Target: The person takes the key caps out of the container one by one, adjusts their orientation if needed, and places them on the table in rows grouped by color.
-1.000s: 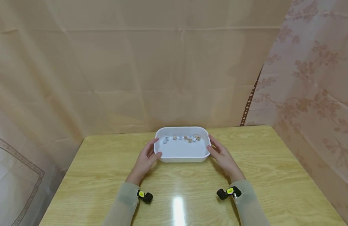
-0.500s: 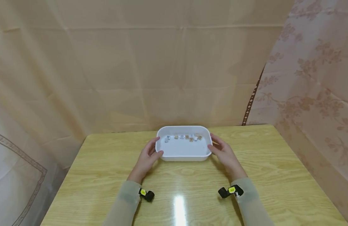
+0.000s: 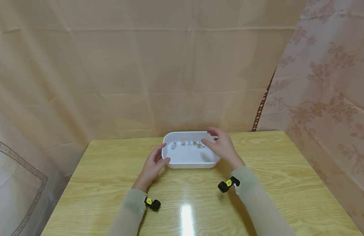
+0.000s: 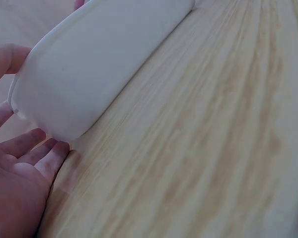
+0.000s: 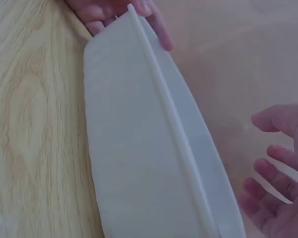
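A white rectangular tray [image 3: 184, 158] with rounded corners stands on the wooden table. Along its far side lie several small white and tan cubes [image 3: 183, 143] with dark marks, too small to read. My left hand [image 3: 150, 168] holds the tray's left end. In the left wrist view, the thumb lies on the rim of the tray [image 4: 89, 69] and the other fingers touch its end low down. Over the right end hovers my right hand [image 3: 224, 149], hiding some cubes. The right wrist view shows that hand [image 5: 280, 178] with fingers spread and nothing between them.
Pale wood-grain table [image 3: 111, 170] extends on both sides of the tray and in front of it. Behind hangs a beige curtain [image 3: 176, 72], close to the table's far edge. A flowered pink cloth [image 3: 332, 82] hangs at the right.
My right hand has let go of the tray's right end, rising and shifting left over the cubes. The left hand and the tray have stayed nearly in place.
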The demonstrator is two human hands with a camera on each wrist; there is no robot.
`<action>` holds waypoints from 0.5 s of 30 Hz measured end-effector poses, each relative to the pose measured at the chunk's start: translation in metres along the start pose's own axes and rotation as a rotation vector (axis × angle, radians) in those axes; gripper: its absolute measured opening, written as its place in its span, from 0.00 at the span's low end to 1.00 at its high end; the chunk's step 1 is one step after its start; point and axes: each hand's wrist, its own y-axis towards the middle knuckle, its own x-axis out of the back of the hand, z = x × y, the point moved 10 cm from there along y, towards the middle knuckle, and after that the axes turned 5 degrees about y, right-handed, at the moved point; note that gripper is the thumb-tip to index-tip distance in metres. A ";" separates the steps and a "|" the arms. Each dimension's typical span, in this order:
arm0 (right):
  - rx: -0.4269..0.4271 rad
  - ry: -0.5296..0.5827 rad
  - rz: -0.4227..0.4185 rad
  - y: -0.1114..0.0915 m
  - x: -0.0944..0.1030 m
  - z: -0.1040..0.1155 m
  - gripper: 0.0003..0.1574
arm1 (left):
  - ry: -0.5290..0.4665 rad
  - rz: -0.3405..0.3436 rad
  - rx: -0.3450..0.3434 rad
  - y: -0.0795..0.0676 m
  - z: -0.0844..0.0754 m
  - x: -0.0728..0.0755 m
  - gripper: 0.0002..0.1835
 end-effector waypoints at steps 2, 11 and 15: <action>0.020 0.045 0.040 0.010 -0.013 0.005 0.37 | -0.004 -0.007 -0.002 0.000 0.000 0.000 0.36; -0.001 0.061 0.152 0.038 -0.064 0.011 0.32 | -0.001 -0.004 -0.007 -0.002 -0.002 -0.001 0.37; 0.011 0.034 0.213 0.043 -0.085 0.012 0.28 | 0.001 0.002 -0.005 -0.002 -0.003 -0.004 0.37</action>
